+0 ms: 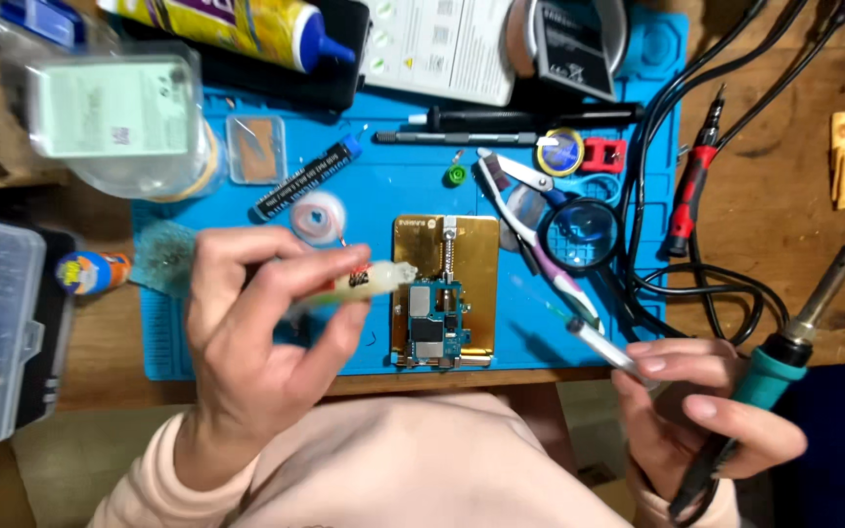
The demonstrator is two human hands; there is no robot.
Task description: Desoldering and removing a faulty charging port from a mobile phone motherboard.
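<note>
Left hand (246, 342) pinched a small flux tube (369, 282) beside the circuit board (434, 328), clamped in the gold holder (481, 254). Right hand (696, 411) gripped soldering iron (794, 342) and tweezers (603, 344); risked burning nearby cables (706, 284).

Even, fairly bright light falls from above onto my blue silicone work mat (540, 332), with only soft shadows under the tools. My left hand (256, 332) is smeared by motion blur. The clear plastic jar (119, 117) at top left looks soft and washed out. A faint glare sits on the round magnifying lens (579, 233).
</note>
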